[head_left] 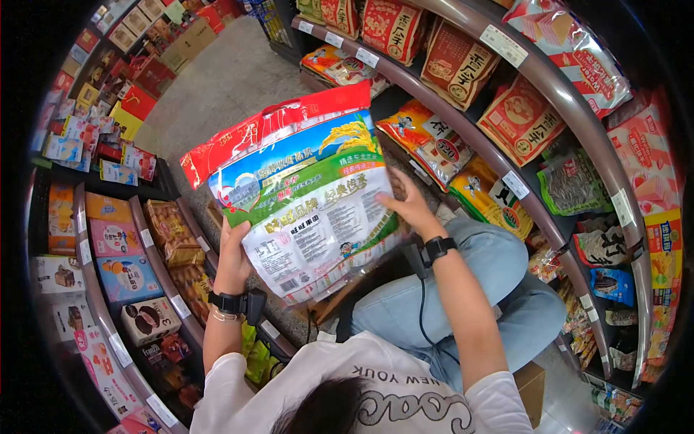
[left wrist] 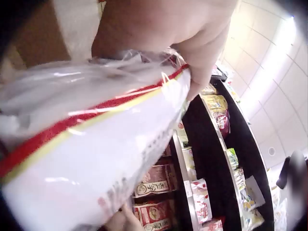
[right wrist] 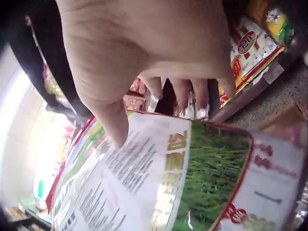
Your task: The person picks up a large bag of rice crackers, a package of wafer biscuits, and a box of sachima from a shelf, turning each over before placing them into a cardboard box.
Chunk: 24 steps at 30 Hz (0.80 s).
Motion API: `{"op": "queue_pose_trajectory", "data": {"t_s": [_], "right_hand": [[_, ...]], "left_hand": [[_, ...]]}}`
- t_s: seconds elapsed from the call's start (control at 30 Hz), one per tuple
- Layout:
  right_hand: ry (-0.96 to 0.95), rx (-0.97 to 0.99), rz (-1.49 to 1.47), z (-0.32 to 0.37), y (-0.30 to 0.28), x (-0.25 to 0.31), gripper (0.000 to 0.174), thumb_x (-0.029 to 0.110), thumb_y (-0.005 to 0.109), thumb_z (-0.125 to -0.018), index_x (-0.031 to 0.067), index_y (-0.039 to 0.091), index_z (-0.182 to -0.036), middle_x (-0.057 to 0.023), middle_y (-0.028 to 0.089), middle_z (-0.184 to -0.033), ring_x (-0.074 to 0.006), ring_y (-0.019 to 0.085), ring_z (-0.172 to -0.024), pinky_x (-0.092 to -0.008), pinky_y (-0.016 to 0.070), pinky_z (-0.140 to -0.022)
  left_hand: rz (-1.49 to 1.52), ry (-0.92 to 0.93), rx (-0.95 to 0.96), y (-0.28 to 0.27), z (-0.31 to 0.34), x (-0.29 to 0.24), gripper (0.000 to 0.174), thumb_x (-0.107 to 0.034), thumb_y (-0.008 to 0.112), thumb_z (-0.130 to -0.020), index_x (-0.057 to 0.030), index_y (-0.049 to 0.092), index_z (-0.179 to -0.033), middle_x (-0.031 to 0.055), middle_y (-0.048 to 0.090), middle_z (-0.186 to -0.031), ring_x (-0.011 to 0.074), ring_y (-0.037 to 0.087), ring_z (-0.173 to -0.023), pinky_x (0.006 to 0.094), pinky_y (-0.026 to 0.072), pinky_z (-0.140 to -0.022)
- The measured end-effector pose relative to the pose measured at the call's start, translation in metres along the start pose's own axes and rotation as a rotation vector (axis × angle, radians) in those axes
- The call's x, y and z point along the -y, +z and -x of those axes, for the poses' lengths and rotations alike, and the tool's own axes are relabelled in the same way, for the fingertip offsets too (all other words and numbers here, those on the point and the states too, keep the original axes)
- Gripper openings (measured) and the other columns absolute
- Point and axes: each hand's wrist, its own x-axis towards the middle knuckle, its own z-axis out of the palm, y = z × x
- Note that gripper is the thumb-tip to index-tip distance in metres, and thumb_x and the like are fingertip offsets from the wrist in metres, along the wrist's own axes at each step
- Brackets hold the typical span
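Note:
A large plastic snack bag (head_left: 311, 206) is held up in front of the person, its printed panel with small text facing the head camera. It has a red top band, a blue strip with golden grain, and a white lower part. My left hand (head_left: 233, 257) grips its left side, thumb on the front. On the opposite side my right hand (head_left: 413, 206) holds the edge, thumb over the printed face and fingers behind it. In the right wrist view the right thumb (right wrist: 113, 125) presses the bag (right wrist: 144, 168) beside a green grass picture. The left fingers are mostly hidden behind the bag.
Curved shelves (head_left: 463, 137) of bagged snacks with price labels rise on the right. Lower shelves (head_left: 116, 304) with boxed goods stand at the left. Grey floor (head_left: 210, 79) runs between them. The person's bent legs (head_left: 463, 282) in light jeans are below the bag.

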Motion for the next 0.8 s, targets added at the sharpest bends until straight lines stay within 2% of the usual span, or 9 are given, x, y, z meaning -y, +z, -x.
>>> {"op": "queue_pose_trajectory", "data": {"t_s": [0.1,0.13,0.23,0.27,0.37,0.47,0.57,0.67,0.8], "right_hand": [[-0.186,-0.026,0.395,0.002,0.024,-0.011,0.091,0.034,0.078,-0.074,0.0037,0.028,-0.144,-0.0227,0.033,-0.144,-0.0302,0.033,-0.134,-0.0434,0.0290,-0.109],[-0.119,0.072,0.330,0.005,0.034,-0.012,0.091,0.040,0.076,-0.075,0.0040,0.028,-0.144,-0.0217,0.031,-0.146,-0.0310,0.030,-0.135,-0.0435,0.0265,-0.111],[-0.026,0.357,0.148,0.024,0.085,0.022,0.089,0.034,0.076,-0.076,0.0004,0.028,-0.143,-0.0203,0.032,-0.146,-0.0271,0.032,-0.135,-0.0373,0.0259,-0.111],[-0.109,0.426,0.093,0.019,0.104,0.003,0.095,0.032,0.078,-0.073,-0.0017,0.025,-0.144,-0.0223,0.033,-0.145,-0.0272,0.032,-0.135,-0.0353,0.0253,-0.110],[-0.216,0.575,0.202,0.028,0.143,0.016,0.100,0.031,0.080,-0.072,-0.0001,0.020,-0.146,-0.0186,0.030,-0.148,-0.0261,0.028,-0.137,-0.0347,0.0219,-0.112],[-0.204,0.536,0.185,0.033,0.153,-0.006,0.107,0.025,0.083,-0.065,-0.0013,0.018,-0.146,-0.0243,0.035,-0.143,-0.0277,0.034,-0.133,-0.0353,0.0275,-0.109],[-0.130,0.542,0.183,0.037,0.148,-0.015,0.112,0.024,0.085,-0.062,-0.0015,0.016,-0.146,-0.0240,0.036,-0.142,-0.0279,0.036,-0.132,-0.0349,0.0289,-0.108],[-0.021,0.586,0.114,0.035,0.147,-0.022,0.116,0.028,0.086,-0.062,-0.0012,0.013,-0.147,-0.0227,0.026,-0.148,-0.0278,0.027,-0.137,-0.0347,0.0229,-0.111],[0.030,0.580,0.061,0.024,0.146,-0.044,0.119,0.024,0.088,-0.059,-0.0021,0.011,-0.146,-0.0223,0.027,-0.147,-0.0279,0.027,-0.137,-0.0362,0.0238,-0.111]], "left_hand": [[-0.170,0.103,-0.104,0.015,0.014,-0.020,0.055,-0.001,0.060,-0.083,-0.0018,0.036,-0.132,0.0122,0.053,-0.124,0.0226,0.056,-0.110,0.0352,0.0463,-0.093],[-0.188,0.121,-0.154,0.021,0.019,-0.025,0.057,0.000,0.064,-0.080,-0.0022,0.037,-0.130,0.0109,0.054,-0.120,0.0210,0.057,-0.106,0.0339,0.0463,-0.091],[-0.459,0.250,-0.328,0.030,0.026,-0.022,0.058,0.001,0.067,-0.077,-0.0023,0.040,-0.128,0.0096,0.056,-0.116,0.0192,0.057,-0.102,0.0316,0.0458,-0.089],[-0.551,0.270,-0.380,0.029,0.026,-0.018,0.057,0.001,0.070,-0.075,-0.0019,0.043,-0.125,0.0084,0.056,-0.113,0.0174,0.056,-0.099,0.0294,0.0449,-0.086],[-0.539,0.286,-0.384,0.033,0.020,0.000,0.054,0.001,0.069,-0.075,-0.0015,0.045,-0.123,0.0077,0.057,-0.111,0.0165,0.056,-0.098,0.0288,0.0445,-0.085],[-0.496,0.220,-0.401,0.028,0.017,0.028,0.055,-0.002,0.067,-0.078,-0.0026,0.040,-0.126,0.0085,0.057,-0.109,0.0184,0.057,-0.096,0.0307,0.0471,-0.082],[-0.377,0.184,-0.446,0.033,0.019,0.045,0.059,-0.001,0.066,-0.078,-0.0041,0.038,-0.128,0.0089,0.055,-0.111,0.0192,0.056,-0.098,0.0319,0.0476,-0.081],[-0.334,0.123,-0.486,0.036,0.020,0.059,0.070,0.001,0.067,-0.076,-0.0046,0.029,-0.134,0.0112,0.050,-0.118,0.0200,0.052,-0.105,0.0327,0.0438,-0.089],[-0.355,0.125,-0.518,0.039,0.013,0.078,0.072,0.002,0.065,-0.078,-0.0056,0.024,-0.137,0.0119,0.045,-0.123,0.0200,0.050,-0.110,0.0330,0.0422,-0.092]]}}
